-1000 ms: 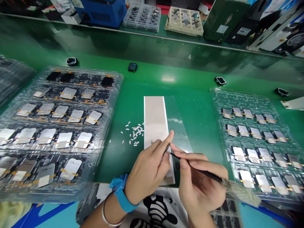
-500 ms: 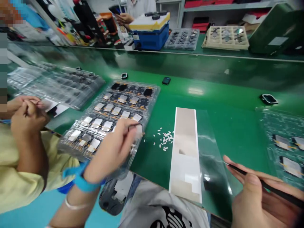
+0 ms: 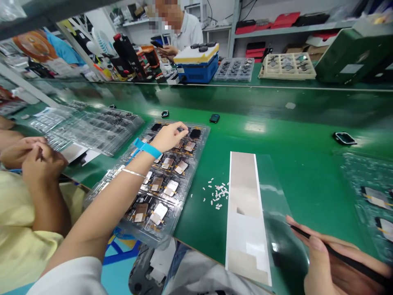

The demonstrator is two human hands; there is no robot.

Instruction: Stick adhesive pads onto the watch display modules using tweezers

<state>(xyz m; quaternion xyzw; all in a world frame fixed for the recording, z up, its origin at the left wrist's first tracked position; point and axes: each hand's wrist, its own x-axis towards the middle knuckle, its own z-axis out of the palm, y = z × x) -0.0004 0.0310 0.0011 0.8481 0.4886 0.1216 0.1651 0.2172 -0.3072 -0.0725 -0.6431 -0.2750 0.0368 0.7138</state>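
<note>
My left hand (image 3: 170, 136) reaches over the far rows of a clear plastic tray (image 3: 184, 207), its fingers loosely curled and slightly apart, with nothing visible in them. The tray holds rows of small screen modules with pale or brownish backs, such as a white-backed screen module (image 3: 159, 213) at the near right corner; the forearm hides part of the rows. A dark square screen (image 3: 195, 133) lies just right of the fingertips. My right hand (image 3: 334, 262) grips black tweezers (image 3: 346, 256), their tip pointing left over a transparent sheet (image 3: 276, 190) beside a long white-and-beige strip (image 3: 245, 180).
Small white pieces (image 3: 219, 192) lie scattered left of the strip. Watch cases (image 3: 345, 138) stand along the back. At right is another clear tray (image 3: 353, 184). A co-worker's hands (image 3: 39, 157) are at left. A shelf with a blue box (image 3: 196, 67) runs behind.
My left hand has moved from the tray's near right side to its far rows, leaving a white-backed module there. My right hand keeps the tweezers nearly still. The view has tilted up slightly.
</note>
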